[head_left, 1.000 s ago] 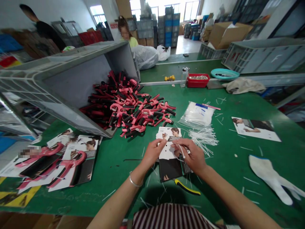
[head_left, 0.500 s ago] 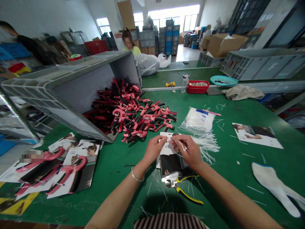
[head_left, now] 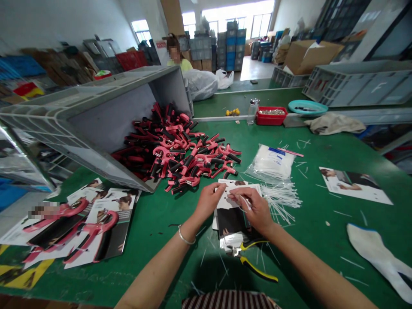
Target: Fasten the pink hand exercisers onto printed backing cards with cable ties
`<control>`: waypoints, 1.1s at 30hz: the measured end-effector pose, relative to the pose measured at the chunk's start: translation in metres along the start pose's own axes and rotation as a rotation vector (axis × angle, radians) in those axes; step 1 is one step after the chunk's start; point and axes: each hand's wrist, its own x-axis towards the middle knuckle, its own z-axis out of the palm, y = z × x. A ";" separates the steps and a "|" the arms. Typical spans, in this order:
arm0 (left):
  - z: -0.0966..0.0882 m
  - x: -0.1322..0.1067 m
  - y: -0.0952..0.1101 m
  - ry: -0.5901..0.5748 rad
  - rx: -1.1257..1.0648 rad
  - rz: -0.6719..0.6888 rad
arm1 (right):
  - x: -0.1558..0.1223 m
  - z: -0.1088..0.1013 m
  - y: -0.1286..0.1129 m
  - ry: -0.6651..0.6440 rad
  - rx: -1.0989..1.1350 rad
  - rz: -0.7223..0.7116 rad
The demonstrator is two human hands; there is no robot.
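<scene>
A printed backing card point(head_left: 230, 223) with small holes near its top lies in front of me, with another card edge under it. My left hand point(head_left: 210, 199) is closed on the card's upper left side, thumb on top. My right hand point(head_left: 255, 210) pinches over the holes; a thin white cable tie seems to be between its fingertips, mostly hidden. Across the card's lower end rest cutting pliers point(head_left: 237, 249) with yellow and black handles. Loose white cable ties point(head_left: 282, 199) fan out from a plastic bag point(head_left: 273, 161) beyond my right hand.
A tipped grey crate point(head_left: 109, 107) spills pink-and-black hand grips point(head_left: 193, 159). Cards with grips attached point(head_left: 106, 223) lie left. On the right are another card point(head_left: 354, 184) and a white glove-like cloth point(head_left: 375, 253). Behind stand a glass jar point(head_left: 252, 112) and a red tray point(head_left: 272, 121). One person sits opposite.
My view has shifted slightly. My right hand's fingers have moved a little over the card, while the left stays at its edge. The person at the far left has gone out of view.
</scene>
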 end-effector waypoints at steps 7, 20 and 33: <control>0.005 0.000 0.010 0.009 0.094 0.065 | 0.020 -0.004 0.022 -0.164 -0.113 -0.084; -0.008 -0.026 -0.024 -0.161 -0.373 -0.177 | 0.040 -0.003 0.044 -0.391 0.417 0.509; -0.033 -0.081 -0.021 -0.168 -0.134 -0.051 | 0.025 0.009 0.036 -0.396 0.499 0.639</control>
